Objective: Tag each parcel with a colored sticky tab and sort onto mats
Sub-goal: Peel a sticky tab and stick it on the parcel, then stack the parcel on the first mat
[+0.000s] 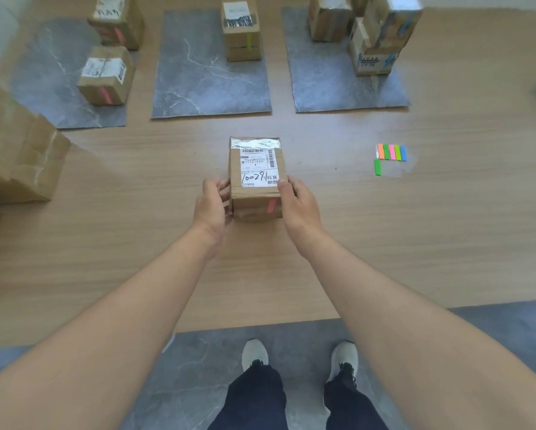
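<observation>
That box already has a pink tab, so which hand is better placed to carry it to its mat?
Probably the left hand. The held box carries a pink tab, and the pink-tagged boxes stand on the left mat. The right hand would have to cross over.

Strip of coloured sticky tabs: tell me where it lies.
The strip of coloured sticky tabs lies on the wooden table, right of the held cardboard parcel, near the right grey mat.

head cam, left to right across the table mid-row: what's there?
Stack of untagged boxes → left hand → held parcel with pink tab → right hand → sticky tab sheet.
</observation>
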A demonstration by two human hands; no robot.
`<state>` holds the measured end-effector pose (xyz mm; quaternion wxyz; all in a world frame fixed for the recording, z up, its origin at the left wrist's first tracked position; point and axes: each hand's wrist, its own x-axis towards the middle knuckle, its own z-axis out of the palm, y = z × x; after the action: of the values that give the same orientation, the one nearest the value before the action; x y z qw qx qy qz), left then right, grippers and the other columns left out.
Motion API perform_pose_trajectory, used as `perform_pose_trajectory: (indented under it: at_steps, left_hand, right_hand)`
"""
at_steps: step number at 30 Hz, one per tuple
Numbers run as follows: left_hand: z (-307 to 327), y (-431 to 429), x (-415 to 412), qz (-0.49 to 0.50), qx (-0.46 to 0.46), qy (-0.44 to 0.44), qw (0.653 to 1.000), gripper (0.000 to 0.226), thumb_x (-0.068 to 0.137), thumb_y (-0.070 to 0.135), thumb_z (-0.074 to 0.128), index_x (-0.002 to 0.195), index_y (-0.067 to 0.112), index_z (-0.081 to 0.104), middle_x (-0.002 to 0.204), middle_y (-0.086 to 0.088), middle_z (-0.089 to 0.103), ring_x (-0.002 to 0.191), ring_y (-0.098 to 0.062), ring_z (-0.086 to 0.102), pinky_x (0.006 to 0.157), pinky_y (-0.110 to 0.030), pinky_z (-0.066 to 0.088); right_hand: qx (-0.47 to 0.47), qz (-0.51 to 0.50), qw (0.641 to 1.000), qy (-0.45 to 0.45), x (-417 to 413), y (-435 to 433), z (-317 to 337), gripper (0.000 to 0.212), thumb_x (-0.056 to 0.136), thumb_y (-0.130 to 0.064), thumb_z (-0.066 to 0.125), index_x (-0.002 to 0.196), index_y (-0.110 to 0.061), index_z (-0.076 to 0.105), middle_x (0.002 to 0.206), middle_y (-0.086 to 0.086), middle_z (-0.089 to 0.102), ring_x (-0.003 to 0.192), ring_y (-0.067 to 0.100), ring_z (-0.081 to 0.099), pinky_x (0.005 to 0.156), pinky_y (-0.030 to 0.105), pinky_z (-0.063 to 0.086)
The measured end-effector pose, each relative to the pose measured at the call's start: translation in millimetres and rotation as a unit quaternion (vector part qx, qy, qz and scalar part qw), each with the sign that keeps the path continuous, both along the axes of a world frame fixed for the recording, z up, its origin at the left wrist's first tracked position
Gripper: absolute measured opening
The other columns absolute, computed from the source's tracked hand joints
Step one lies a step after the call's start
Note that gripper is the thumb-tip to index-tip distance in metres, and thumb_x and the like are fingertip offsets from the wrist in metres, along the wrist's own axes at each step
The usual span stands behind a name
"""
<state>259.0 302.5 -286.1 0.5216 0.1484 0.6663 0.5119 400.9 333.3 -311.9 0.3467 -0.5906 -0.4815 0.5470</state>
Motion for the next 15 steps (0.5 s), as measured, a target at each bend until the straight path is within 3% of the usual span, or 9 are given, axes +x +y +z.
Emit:
perform_pose_trajectory:
  at_steps: [4, 9, 15]
  left_hand:
    - [31, 2, 6, 0.001, 0.027, 0.010, 1.000, 0.039, 0.101, 0.034, 0.029, 0.099, 0.023, 0.067, 0.083, 0.010, 0.071, 0.079, -0.018, 0.054, 0.066, -0.028, 0.044]
    - [84, 6, 19, -0.011, 0.054, 0.029, 0.998, 0.046, 0.101, 0.036, 0.029, 0.126, 0.014, 0.062, 0.089, 0.001, 0.069, 0.075, -0.019, 0.056, 0.068, -0.030, 0.047]
    - [155, 6, 43, -0.020, 0.101, 0.061, 0.993, 0.051, 0.102, 0.043, 0.028, 0.127, 0.017, 0.064, 0.097, -0.001, 0.070, 0.082, -0.019, 0.060, 0.078, -0.033, 0.049]
  right_hand:
    - [0.021, 0.000, 1.000, -0.003, 3, 4, 34, 0.035, 0.094, -0.042, 0.046, 0.111, -0.025, 0.071, 0.105, -0.012, 0.074, 0.097, 0.006, 0.068, 0.092, 0.032, 0.053]
    - [0.052, 0.001, 0.999, -0.010, 20, 6, 89, 0.042, 0.089, -0.050, 0.043, 0.110, -0.027, 0.070, 0.103, -0.010, 0.075, 0.098, 0.011, 0.068, 0.090, 0.034, 0.054]
    - [0.099, 0.010, 0.995, -0.005, 50, 16, 164, 0.035, 0.104, -0.040, 0.038, 0.108, -0.022, 0.067, 0.100, -0.004, 0.074, 0.092, 0.012, 0.064, 0.073, 0.027, 0.044]
